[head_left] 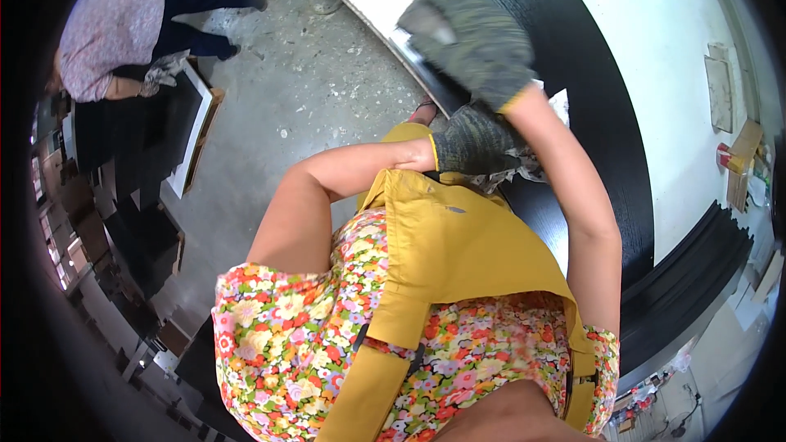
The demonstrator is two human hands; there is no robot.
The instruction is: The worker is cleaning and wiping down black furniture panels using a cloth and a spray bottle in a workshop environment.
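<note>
A long black panel (565,41) with a fine wood-grain surface lies in front of me on a white tabletop (655,98). Both hands wear dark grey-green knitted gloves with yellow cuffs. My right hand (475,45) reaches across to the panel's left edge, its fingers curled and smeared by motion. A pale patch shows at those fingers, too blurred to name. Closer to my body, under the right forearm, my left hand (479,141) is closed on a crumpled whitish rag (524,170). The right forearm hides part of that rag.
Dark strips (696,270) are stacked at the right. Past the table lie a wooden piece (743,147) and a pale flat piece (720,86). Another person (123,29) stands at the far left by black panels (147,123), across the grey floor (303,74).
</note>
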